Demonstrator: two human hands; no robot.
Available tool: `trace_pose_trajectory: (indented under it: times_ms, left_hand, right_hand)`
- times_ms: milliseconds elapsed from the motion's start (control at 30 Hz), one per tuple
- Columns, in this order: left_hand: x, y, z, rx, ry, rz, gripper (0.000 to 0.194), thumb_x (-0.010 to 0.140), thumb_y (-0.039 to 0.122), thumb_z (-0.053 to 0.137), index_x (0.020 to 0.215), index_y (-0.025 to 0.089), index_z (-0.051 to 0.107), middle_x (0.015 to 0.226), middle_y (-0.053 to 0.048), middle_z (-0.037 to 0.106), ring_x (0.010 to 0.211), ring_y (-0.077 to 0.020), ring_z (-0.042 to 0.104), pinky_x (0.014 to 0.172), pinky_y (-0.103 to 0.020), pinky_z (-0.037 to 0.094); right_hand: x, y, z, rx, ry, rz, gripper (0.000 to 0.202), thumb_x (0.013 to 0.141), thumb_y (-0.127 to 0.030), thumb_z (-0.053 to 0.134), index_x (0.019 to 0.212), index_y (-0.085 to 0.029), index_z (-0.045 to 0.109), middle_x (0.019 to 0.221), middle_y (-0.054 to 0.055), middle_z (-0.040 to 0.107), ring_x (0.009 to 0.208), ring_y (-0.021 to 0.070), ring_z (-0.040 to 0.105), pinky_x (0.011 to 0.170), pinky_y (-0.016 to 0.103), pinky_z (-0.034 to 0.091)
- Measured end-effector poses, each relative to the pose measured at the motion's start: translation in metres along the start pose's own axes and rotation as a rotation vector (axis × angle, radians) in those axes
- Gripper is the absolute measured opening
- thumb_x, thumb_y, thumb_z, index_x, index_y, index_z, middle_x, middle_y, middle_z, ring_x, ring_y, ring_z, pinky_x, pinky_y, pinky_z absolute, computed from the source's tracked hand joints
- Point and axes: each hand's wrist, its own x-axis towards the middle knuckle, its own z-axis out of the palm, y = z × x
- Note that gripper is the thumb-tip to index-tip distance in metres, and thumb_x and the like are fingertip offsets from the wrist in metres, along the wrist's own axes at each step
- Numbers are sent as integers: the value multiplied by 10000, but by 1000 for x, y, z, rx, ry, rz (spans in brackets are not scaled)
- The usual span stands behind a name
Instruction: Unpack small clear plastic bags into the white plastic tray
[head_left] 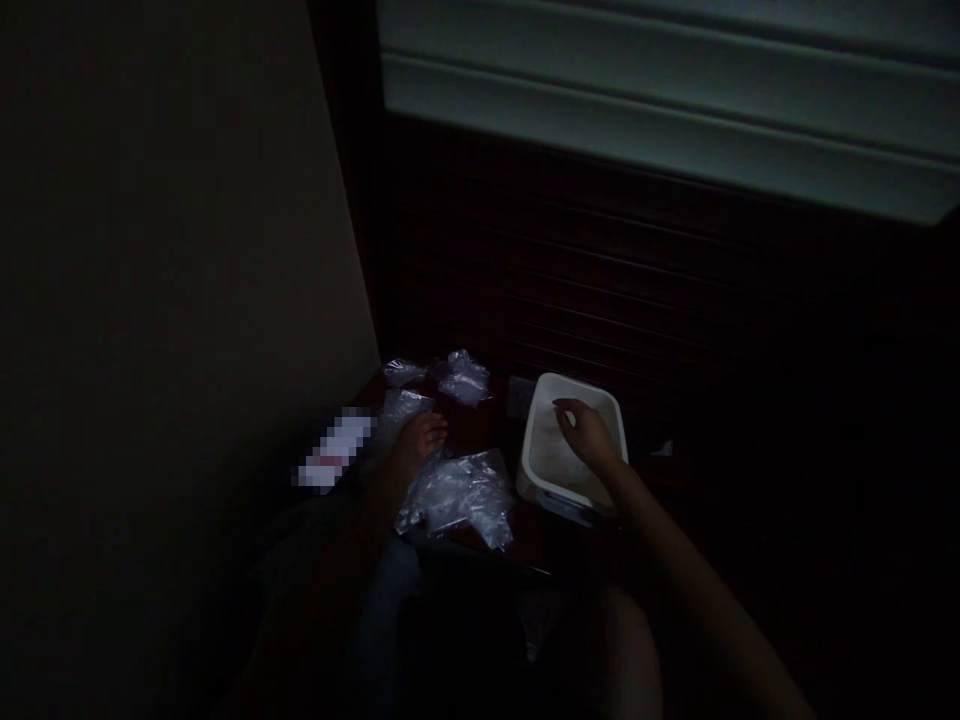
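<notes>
The scene is very dark. My left hand is over the low dark red surface, fingers stretched to the right and slightly bent, between crumpled clear plastic bags. One clear plastic bag lies just beyond it, and a larger heap of clear plastic is at its near right. I see nothing held in that hand. My right hand hangs above the inside of a white rectangular bin. Its thumb and fingers are curved with a small gap between them, and nothing shows in the gap. The bin's inside looks pale; its floor is indistinct.
More crumpled clear plastic lies at the back of the dark red surface. A blurred-out white item is at the left by the wall. Dark slatted panels stand behind, and a small pale scrap is right of the bin.
</notes>
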Motion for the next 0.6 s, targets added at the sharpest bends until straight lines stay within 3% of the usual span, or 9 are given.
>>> trace_pose_trajectory:
  times_ms: [100,267,333,600]
  left_hand:
    - [-2,2,1,-9,12,1,95,790,213,472,782,165,553,704,-36,630,584,-130,592,575,-238,468]
    - [-3,6,4,2,47,-33,102,778,247,496,747,168,552,683,-32,616,553,-124,572,556,-236,450]
    - [-3,7,4,4,40,-44,108,764,265,520,737,168,557,698,-38,618,558,-123,571,566,-240,447]
    - [-9,15,-1,-2,6,-19,145,744,347,572,754,202,583,759,-87,662,767,-212,606,737,-328,454]
  right_hand:
    - [1,1,8,-109,-43,31,392,878,-252,370,1206,-108,530,1234,136,563,1115,220,542,965,325,393]
    - [-9,8,34,-255,-392,59,364,858,-245,433,1189,-143,546,1234,143,563,1130,226,532,951,326,395]
    - [-12,10,39,-290,-460,49,346,851,-248,446,1162,-153,565,1215,143,575,1116,227,541,937,335,403]
    - [0,19,28,-252,-298,-36,369,789,-318,512,1086,-130,625,1190,131,594,1085,239,550,948,343,393]
